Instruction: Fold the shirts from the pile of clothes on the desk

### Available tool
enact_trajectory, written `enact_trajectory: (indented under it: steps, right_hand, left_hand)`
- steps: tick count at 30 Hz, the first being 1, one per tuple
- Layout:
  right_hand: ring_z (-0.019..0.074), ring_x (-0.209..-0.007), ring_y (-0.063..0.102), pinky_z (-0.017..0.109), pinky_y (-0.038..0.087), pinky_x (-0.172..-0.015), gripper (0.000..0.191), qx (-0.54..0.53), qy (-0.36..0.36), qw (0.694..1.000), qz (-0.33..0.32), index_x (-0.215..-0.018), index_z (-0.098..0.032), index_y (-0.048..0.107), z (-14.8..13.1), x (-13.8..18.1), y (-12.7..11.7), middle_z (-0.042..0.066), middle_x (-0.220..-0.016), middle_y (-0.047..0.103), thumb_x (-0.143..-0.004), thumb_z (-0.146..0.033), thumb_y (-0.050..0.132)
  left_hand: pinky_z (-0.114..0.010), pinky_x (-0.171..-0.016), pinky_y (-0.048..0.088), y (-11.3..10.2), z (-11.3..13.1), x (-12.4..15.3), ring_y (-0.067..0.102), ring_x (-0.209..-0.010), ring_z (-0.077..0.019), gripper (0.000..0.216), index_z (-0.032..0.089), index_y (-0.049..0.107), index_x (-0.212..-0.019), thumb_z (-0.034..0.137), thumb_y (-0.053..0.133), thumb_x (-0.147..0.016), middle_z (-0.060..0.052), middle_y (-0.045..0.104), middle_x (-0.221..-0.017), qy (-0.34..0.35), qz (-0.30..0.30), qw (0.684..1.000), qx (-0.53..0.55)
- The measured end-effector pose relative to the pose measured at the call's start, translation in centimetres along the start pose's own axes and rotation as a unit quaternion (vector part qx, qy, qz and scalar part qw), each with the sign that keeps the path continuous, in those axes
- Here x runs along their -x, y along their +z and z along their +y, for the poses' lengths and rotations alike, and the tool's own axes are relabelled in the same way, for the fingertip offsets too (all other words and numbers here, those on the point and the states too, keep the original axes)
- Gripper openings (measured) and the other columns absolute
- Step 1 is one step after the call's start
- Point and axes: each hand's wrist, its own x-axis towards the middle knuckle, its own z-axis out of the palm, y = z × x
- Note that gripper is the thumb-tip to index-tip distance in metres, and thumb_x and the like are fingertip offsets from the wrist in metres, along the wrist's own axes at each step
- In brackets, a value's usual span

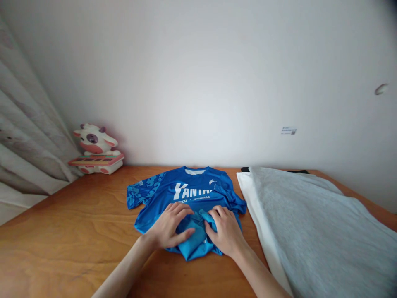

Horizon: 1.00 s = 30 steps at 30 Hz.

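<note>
A blue sports shirt (186,188) with white lettering lies face up on the wooden table (77,223), its collar toward the wall. Its lower hem is bunched up toward me in a loose fold. My left hand (170,227) lies on the left side of that fold, fingers curled over the cloth and thumb pressed against it. My right hand (225,229) is on the right side, with its fingers tucked into the bunched fabric. The shirt's right sleeve is folded inward; the left sleeve lies spread flat.
A grey garment (316,231) lies over a white one (260,223) on the right half of the table, close beside the blue shirt. A cow-shaped toy keyboard (96,155) stands at the back left by the curtain (27,140). The wall runs behind the table.
</note>
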Motion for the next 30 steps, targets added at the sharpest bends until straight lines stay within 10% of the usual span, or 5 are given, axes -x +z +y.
enact_trajectory:
  steps: [13, 21, 30]
  right_hand:
    - [0.0221, -0.087, 0.06, 0.035, 0.042, -0.081, 0.013, -0.004, -0.049, 0.994, 0.099, -0.09, -0.021, 0.061, 0.8, 0.5, 1.1, 0.004, -0.088, 0.065, -0.097, -0.024, 0.05]
    - [0.0223, -0.077, 0.067, 0.032, 0.047, -0.075, 0.031, -0.094, 0.009, 0.982, 0.164, -0.097, -0.023, 0.064, 1.3, 0.7, 0.1, 0.007, -0.084, 0.073, -0.103, -0.043, 0.042]
    - [0.0267, -0.085, 0.069, 0.035, 0.052, -0.076, 0.052, -0.272, 0.234, 0.894, 0.269, -0.107, -0.02, 0.062, 2.1, 0.8, -2.4, 0.011, -0.093, 0.074, -0.092, -0.067, 0.046]
  left_hand:
    - [-0.056, -0.109, 0.041, -0.7, -1.6, 4.6, 0.054, -0.128, -0.0404, 0.11, 0.023, 0.041, -0.153, 0.084, 0.068, -0.065, -0.017, 0.055, -0.146, -0.06, -0.059, 0.996, -0.038]
    - [-0.046, -0.095, 0.05, -2.6, -0.2, 4.8, 0.062, -0.108, -0.0318, 0.057, 0.027, 0.063, -0.132, 0.053, 0.071, -0.082, -0.011, 0.067, -0.119, -0.045, -0.055, 0.996, -0.045]
    - [-0.049, -0.094, 0.051, -1.9, -1.6, 5.1, 0.066, -0.106, -0.0335, 0.052, 0.02, 0.059, -0.134, 0.048, 0.059, -0.09, -0.014, 0.07, -0.117, -0.152, 0.008, 0.986, -0.068]
